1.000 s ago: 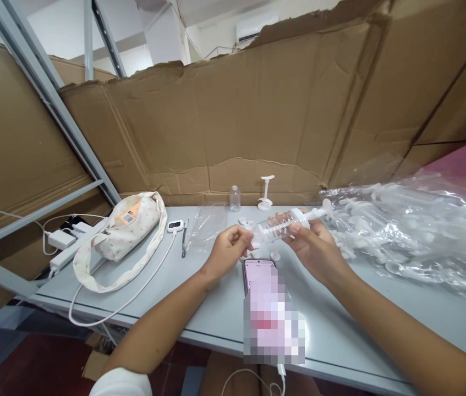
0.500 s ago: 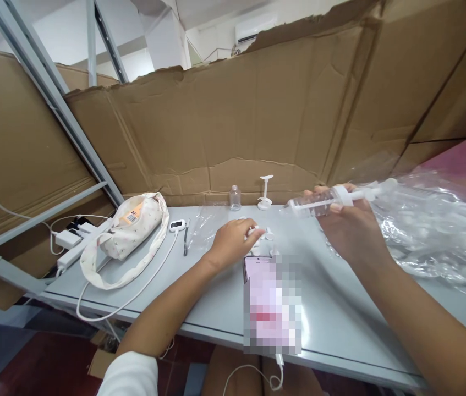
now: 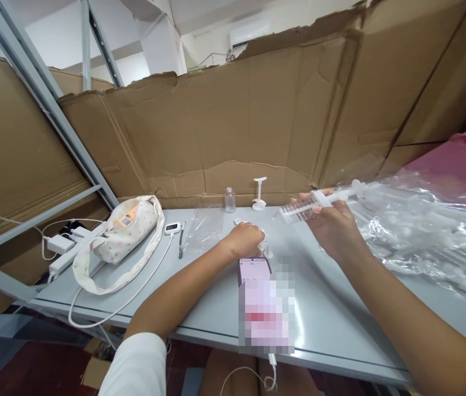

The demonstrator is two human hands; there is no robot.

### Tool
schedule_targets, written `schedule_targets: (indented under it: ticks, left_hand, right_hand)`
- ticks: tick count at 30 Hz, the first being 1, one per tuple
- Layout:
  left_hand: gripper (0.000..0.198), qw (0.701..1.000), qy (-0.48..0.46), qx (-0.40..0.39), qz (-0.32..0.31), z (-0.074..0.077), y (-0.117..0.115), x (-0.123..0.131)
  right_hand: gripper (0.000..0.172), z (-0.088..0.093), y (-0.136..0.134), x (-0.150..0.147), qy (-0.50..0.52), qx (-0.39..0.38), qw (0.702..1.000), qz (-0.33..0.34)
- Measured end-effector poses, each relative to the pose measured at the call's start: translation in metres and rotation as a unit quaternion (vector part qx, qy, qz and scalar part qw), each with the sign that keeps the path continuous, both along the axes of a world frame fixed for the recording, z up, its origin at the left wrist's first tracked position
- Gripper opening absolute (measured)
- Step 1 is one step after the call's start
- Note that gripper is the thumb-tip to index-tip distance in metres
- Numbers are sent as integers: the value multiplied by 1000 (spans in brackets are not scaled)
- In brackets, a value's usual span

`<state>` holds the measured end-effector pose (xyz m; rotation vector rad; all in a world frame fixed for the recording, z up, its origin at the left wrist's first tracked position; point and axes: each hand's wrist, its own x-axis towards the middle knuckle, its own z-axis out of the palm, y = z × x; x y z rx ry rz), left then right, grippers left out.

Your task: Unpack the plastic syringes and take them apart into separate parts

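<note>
My right hand (image 3: 334, 223) grips a large clear plastic syringe (image 3: 299, 210) round its white collar. The syringe lies nearly level above the table, tip to the left, its white plunger partly drawn out to the right. My left hand (image 3: 246, 240) is closed low over the table, just beyond the phone (image 3: 255, 269). Its fingers are curled under, and whatever they hold is hidden. Small white plastic pieces (image 3: 266, 252) lie beside and partly behind that hand. Farther back stand a small clear bottle (image 3: 230, 200) and a white plunger-shaped piece (image 3: 259, 195) on a round base.
A clear plastic bag (image 3: 414, 231) full of white and clear syringe parts covers the right of the table. To the left lie a flat clear bag (image 3: 203, 228), a small white device (image 3: 173, 227) on a cable and a cloth pouch (image 3: 127, 231). Cardboard (image 3: 233, 121) walls the back.
My left hand has curled its fingers down over the small white pieces. The syringe in my right hand has turned a little, and the whole view has shifted slightly.
</note>
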<state>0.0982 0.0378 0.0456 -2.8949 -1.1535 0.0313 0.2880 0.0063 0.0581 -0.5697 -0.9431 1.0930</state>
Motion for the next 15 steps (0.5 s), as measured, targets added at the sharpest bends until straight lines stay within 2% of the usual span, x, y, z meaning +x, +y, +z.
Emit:
schedule_targets:
  ticks: [5,8,10,15]
  left_hand:
    - [34,994,-92,7,61,4,14,-3]
    - [39,991,-66,-49,104,3,30,-2]
    - [40,990,-35,-88,104,1,40,1]
    - [39,990,-13,-111,83,-5,50,6]
  right_hand:
    - [26,-3,3,1,4,-2,1000,4]
    - [28,-6,7,2,7,-9,1000,-11]
    - [30,-8,9,2,8,-20,1000,-21]
    - [29,-10,12,2,0,-19,1000,-22]
